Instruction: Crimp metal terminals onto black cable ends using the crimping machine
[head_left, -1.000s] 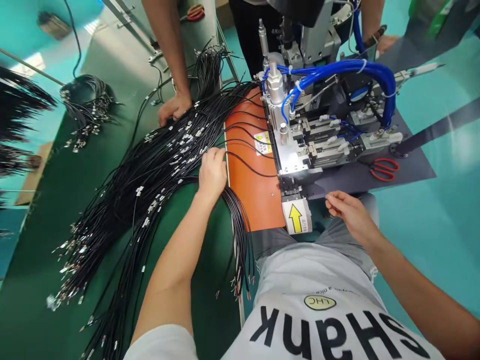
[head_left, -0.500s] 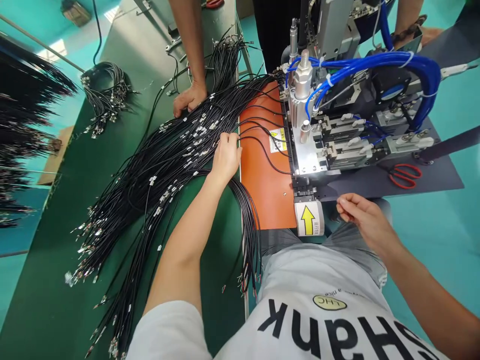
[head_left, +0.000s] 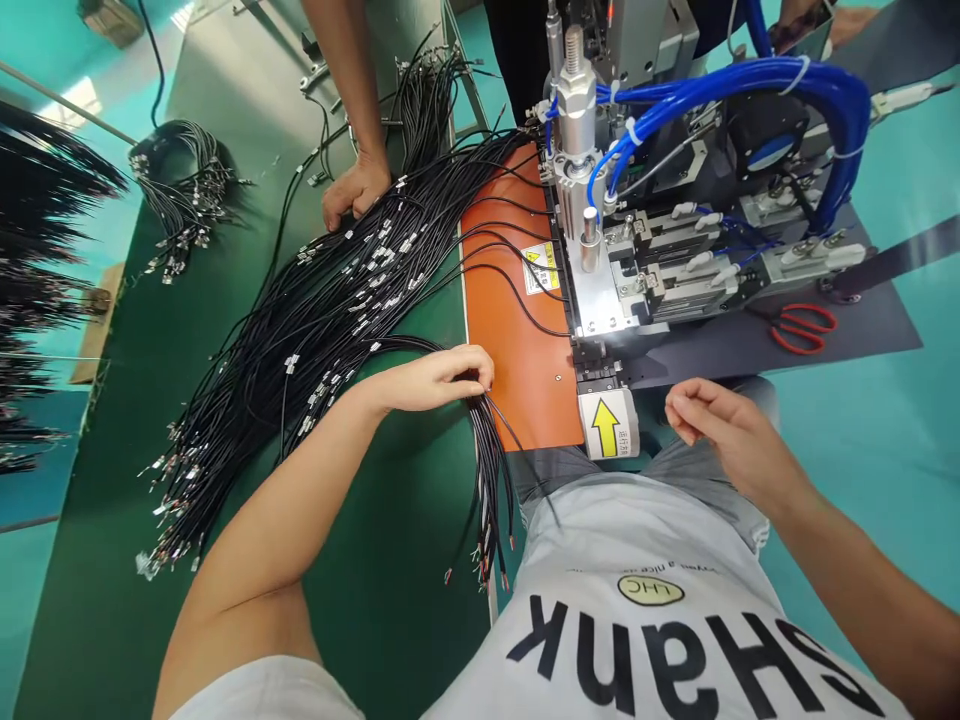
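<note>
My left hand (head_left: 435, 380) is pinched on black wires (head_left: 491, 470) that hang over the near edge of the green belt (head_left: 135, 380), beside the orange plate (head_left: 517, 360). A big fan of black wires with metal terminals (head_left: 300, 340) spreads across the belt to its left. My right hand (head_left: 720, 430) hovers over my lap just right of the yellow arrow label (head_left: 606, 425), fingers curled together with nothing visible in them. The machine (head_left: 622, 270) stands behind the label, with single wires running across the orange plate into it.
Another person's hand (head_left: 352, 190) rests on the wire bundle at the far side of the belt. Red scissors (head_left: 802, 328) lie on the dark mat right of the machine. Blue hoses (head_left: 750, 80) arch over the machine. More wire bundles (head_left: 180, 200) lie at the far left.
My left hand has drawn back from the wires near the orange plate's far part to the near edge, pinching the hanging wires. My right hand has barely moved.
</note>
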